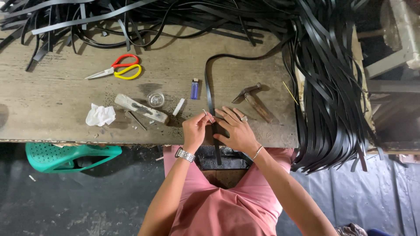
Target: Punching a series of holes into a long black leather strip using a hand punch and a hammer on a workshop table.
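My right hand lies open, pinning the black strap flat at the bench edge, while my left hand pinches a small nail against it, hammer just beyond my right fingers.

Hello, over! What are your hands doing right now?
Left hand pinching a small metal pin. Right hand flat, pressing black strap. Hammer close beside.

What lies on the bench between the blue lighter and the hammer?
In the head view, one black strap runs down between the blue lighter and the hammer.
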